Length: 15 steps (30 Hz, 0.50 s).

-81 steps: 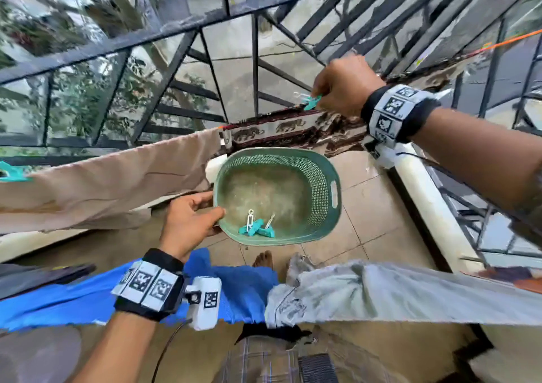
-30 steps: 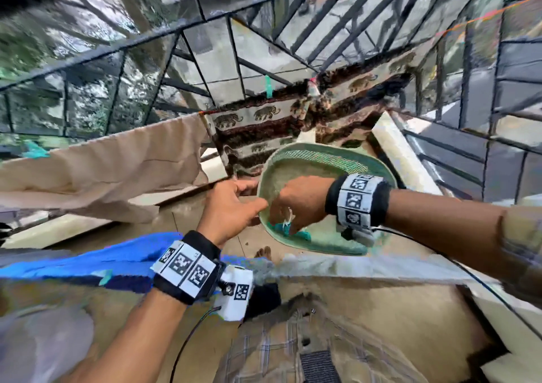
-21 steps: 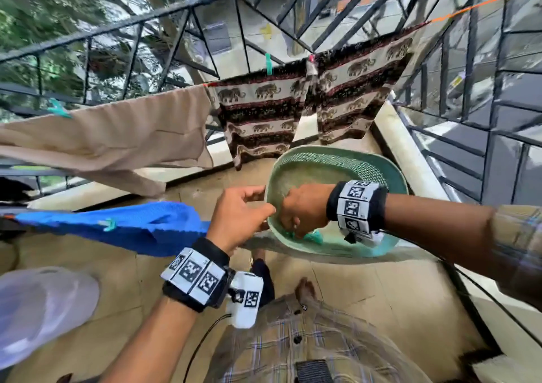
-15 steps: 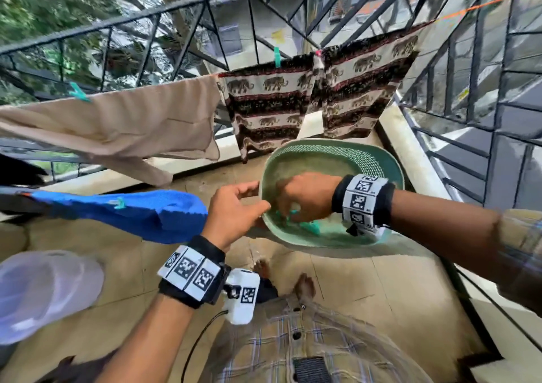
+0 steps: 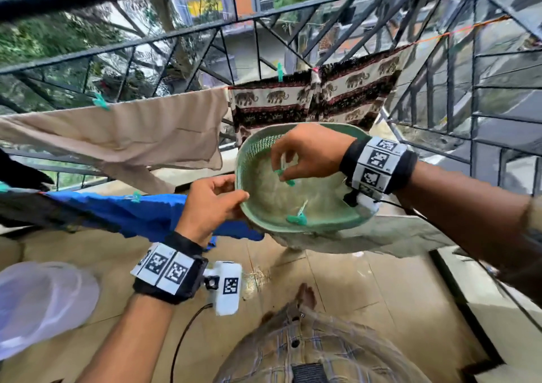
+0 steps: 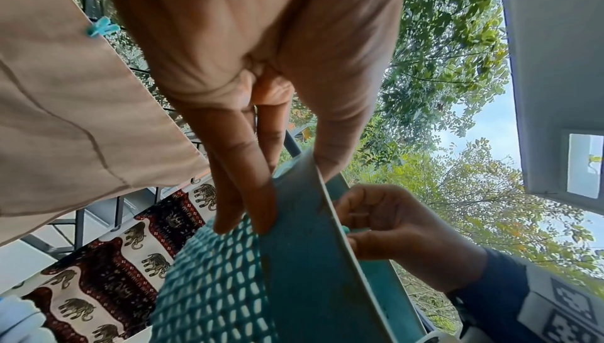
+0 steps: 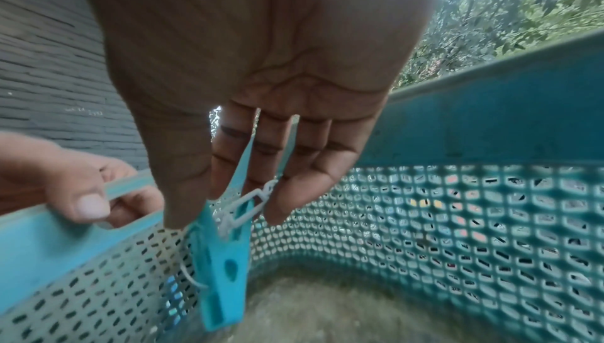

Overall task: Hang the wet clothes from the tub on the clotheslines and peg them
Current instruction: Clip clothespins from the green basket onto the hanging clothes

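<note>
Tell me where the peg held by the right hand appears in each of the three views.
Head: the peg is at centre, pinched by the right hand inside the basket.
Left wrist: only a teal sliver of it shows at the right hand's fingers, behind the basket rim.
Right wrist: lower centre, hanging from thumb and fingers.
Shared landmark: the left hand gripping the basket rim.
</note>
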Tool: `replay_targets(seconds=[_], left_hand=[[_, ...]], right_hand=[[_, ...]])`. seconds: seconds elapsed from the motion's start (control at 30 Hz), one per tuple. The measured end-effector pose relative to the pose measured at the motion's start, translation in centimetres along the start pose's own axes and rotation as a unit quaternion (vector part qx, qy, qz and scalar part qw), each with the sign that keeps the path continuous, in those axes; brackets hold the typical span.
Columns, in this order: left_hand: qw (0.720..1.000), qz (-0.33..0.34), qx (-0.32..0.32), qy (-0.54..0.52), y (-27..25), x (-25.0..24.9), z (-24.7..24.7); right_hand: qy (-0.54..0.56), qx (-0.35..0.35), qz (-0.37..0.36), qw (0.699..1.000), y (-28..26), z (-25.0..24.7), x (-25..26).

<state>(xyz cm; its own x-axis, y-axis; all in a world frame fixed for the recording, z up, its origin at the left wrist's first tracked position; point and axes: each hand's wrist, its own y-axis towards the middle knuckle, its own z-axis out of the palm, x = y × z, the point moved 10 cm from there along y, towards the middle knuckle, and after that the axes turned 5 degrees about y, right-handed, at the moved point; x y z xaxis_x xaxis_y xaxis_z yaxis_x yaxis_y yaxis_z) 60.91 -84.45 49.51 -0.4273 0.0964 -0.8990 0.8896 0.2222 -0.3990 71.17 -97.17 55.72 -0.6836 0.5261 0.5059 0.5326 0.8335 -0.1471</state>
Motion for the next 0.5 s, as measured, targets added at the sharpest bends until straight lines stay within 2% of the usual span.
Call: replay_targets(seconds=[0.27,0.4,0.5], left_hand=[[1.000,-0.015,0.026,0.010,-4.2,4.5,-1.7],[0.998,-0.052,0.046,0.006,-6.0,9.0,-1.6],[0.994,-0.090,0.063,0.010,-7.0,12.2,-0.7]], right_hand=[[0.080,-0.082,0.003,0.993,-4.8,1.1,3.5],[0.143,-0.159,0.038,0.976,-8.9,2.9,2.3],[0.187,-0.218,0.104,0.952,-12.1,4.3,-0.7]])
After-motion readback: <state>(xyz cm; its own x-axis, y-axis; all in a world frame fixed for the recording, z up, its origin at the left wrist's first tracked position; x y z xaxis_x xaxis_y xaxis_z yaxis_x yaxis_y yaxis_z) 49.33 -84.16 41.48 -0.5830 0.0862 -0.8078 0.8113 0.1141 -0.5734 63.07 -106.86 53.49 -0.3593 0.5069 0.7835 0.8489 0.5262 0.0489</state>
